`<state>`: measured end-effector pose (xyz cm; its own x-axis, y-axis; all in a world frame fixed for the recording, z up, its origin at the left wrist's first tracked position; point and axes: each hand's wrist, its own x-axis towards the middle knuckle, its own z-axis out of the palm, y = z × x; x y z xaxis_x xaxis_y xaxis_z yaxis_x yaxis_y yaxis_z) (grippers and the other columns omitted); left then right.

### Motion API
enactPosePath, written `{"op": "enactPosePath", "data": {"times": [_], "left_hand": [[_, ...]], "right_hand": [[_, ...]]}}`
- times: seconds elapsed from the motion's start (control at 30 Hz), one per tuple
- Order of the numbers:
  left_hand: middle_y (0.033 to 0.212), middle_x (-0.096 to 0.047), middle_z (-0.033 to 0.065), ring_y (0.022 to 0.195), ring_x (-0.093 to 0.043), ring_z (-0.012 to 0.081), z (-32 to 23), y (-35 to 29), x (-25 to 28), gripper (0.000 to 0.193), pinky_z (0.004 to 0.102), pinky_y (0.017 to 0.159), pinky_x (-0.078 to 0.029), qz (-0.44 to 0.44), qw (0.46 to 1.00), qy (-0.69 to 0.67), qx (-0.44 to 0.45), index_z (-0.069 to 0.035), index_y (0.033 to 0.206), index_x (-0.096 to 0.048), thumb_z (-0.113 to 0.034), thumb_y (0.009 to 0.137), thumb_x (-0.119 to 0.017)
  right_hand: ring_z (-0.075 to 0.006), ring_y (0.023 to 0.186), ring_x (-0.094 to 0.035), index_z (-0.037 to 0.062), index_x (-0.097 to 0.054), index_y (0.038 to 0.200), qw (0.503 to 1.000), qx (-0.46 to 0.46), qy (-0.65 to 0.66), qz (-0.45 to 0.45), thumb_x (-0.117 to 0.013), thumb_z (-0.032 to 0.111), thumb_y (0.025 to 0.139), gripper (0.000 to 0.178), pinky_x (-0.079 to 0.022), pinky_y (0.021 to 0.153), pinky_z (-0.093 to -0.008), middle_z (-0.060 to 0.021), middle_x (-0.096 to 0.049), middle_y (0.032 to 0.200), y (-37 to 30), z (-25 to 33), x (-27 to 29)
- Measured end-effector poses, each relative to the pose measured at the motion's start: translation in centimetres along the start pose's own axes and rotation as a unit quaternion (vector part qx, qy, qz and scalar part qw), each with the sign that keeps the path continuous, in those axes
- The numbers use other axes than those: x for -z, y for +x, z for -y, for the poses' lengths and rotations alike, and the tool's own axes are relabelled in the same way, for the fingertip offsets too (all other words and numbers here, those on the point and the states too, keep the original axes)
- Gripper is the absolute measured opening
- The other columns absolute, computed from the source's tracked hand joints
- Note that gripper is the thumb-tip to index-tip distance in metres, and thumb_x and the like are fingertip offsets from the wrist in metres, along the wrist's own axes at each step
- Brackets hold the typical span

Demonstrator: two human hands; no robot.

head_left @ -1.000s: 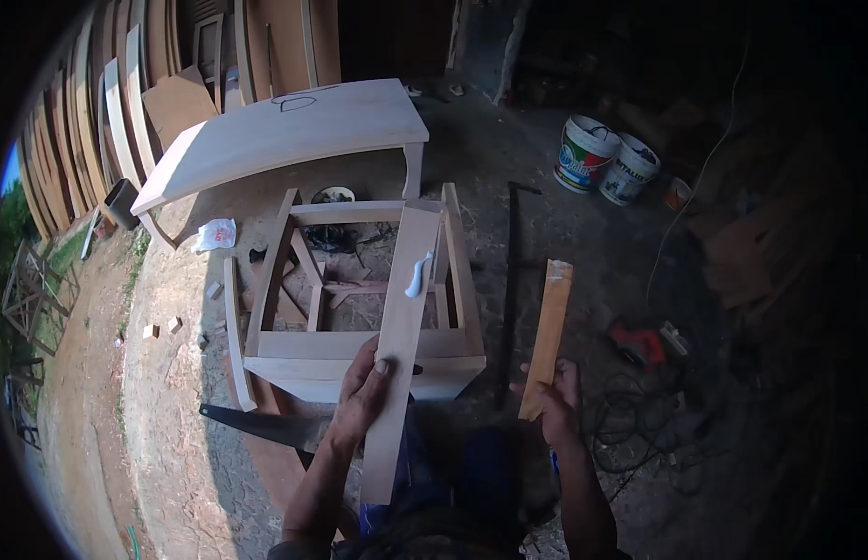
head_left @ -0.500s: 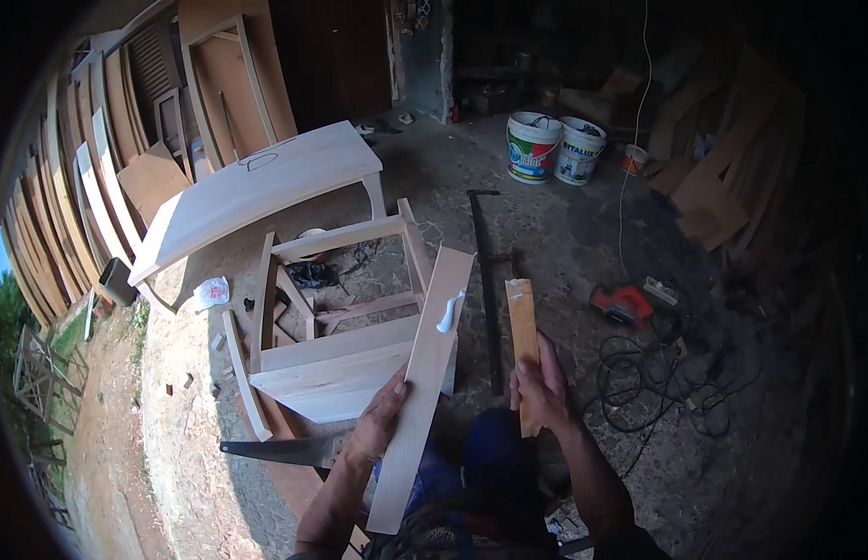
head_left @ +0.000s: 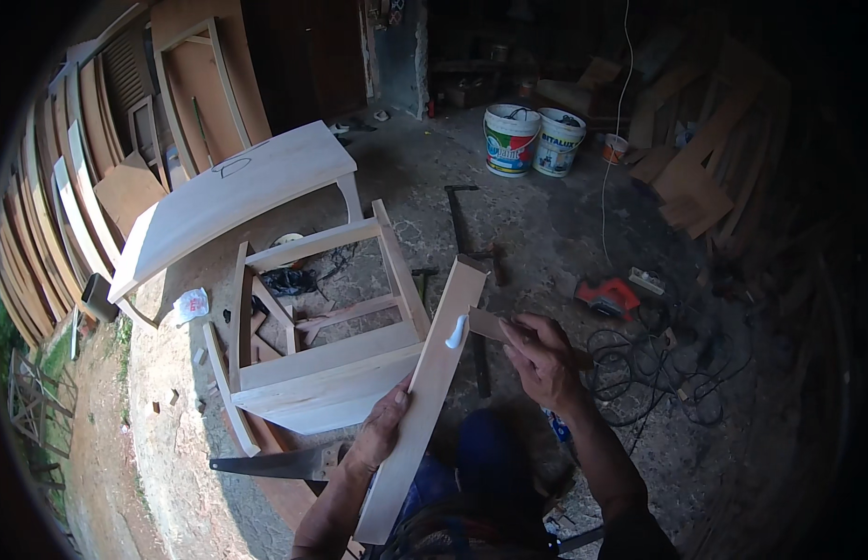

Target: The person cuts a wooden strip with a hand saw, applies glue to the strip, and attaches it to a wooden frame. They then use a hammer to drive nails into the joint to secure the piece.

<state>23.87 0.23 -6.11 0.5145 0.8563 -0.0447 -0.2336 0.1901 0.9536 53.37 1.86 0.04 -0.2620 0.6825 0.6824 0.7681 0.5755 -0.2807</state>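
Note:
A long pale wooden board [head_left: 417, 425] slants up in front of my body, and my left hand [head_left: 381, 431] is closed round its left edge. On its upper face lies a blob of white paste [head_left: 457, 332] that looks like wood glue. My right hand [head_left: 544, 362] grips a short flat strip of wood [head_left: 490, 324], mostly hidden by the fingers. The strip's tip is at the board's right edge, right beside the paste; whether it touches the paste I cannot tell.
Ahead to the left stands a wooden frame [head_left: 333, 364], with a handsaw [head_left: 270, 466] near it. Behind is a pale wooden table [head_left: 238, 198]. A bar clamp [head_left: 458, 222], a red power tool [head_left: 609, 297], coiled cable [head_left: 630, 373] and paint buckets [head_left: 510, 140] are on the floor.
My right hand has come up and turned, swinging the wooden strip from upright to pointing left at the paste on the board. My left hand keeps its hold on the board.

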Motion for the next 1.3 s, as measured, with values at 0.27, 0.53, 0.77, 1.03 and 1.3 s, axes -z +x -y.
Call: {"op": "enactPosePath", "data": {"times": [0.27,0.53,0.77,1.03,1.3], "left_hand": [[0.144,-0.054,0.0105,0.122,-0.052,0.0185,-0.6,0.2,-0.4,0.075,0.0330,0.105,-0.039,-0.023,0.999,0.018,0.018,-0.005,0.160,-0.034,-0.055,0.105,-0.042],[0.144,-0.055,0.0125,0.128,-0.049,0.0207,-0.4,0.6,0.2,0.070,0.0323,0.110,-0.034,-0.031,0.995,0.090,0.005,-0.006,0.159,-0.037,-0.053,0.107,-0.039],[0.144,-0.055,0.0123,0.127,-0.051,0.0212,0.4,0.9,0.2,0.070,0.0323,0.110,-0.035,-0.034,0.996,0.085,-0.001,-0.005,0.158,-0.039,-0.054,0.107,-0.038],[0.132,-0.060,0.0079,0.114,-0.055,0.0133,-2.1,0.5,-1.4,0.079,0.0274,0.101,-0.041,-0.017,1.000,0.004,0.003,-0.001,0.156,-0.038,-0.059,0.103,-0.046],[0.126,-0.062,0.0062,0.107,-0.056,0.0116,-2.1,0.5,-1.1,0.080,0.0269,0.095,-0.043,-0.007,0.998,-0.047,0.046,-0.001,0.156,-0.038,-0.060,0.103,-0.046]], "right_hand": [[-0.0328,0.091,-0.072,0.0058,-0.065,0.131,0.943,-0.241,0.215,0.075,-0.063,0.003,0.096,0.035,-0.057,0.076,-0.0393,-0.0188,-0.070,0.104,0.0,-1.5,-1.0],[-0.0310,0.092,-0.070,0.0047,-0.065,0.131,0.990,-0.082,0.080,0.084,-0.063,-0.002,0.093,0.038,-0.057,0.077,-0.0371,-0.0154,-0.068,0.107,0.3,0.5,-1.6],[-0.0204,0.080,-0.070,0.0011,-0.067,0.126,0.957,-0.152,0.210,0.132,-0.066,0.008,0.099,0.028,-0.053,0.066,-0.0328,-0.0131,-0.068,0.098,0.8,-0.5,-1.4],[-0.0254,0.093,-0.068,0.0103,-0.065,0.134,0.994,-0.068,0.073,0.046,-0.066,0.001,0.094,0.041,-0.055,0.077,-0.0369,-0.0114,-0.066,0.108,3.8,-3.5,-1.0],[-0.0281,0.101,-0.068,0.0118,-0.066,0.135,0.992,-0.093,0.070,0.050,-0.069,0.000,0.091,0.046,-0.056,0.086,-0.0381,-0.0107,-0.066,0.114,4.2,-4.0,-0.6]]}}
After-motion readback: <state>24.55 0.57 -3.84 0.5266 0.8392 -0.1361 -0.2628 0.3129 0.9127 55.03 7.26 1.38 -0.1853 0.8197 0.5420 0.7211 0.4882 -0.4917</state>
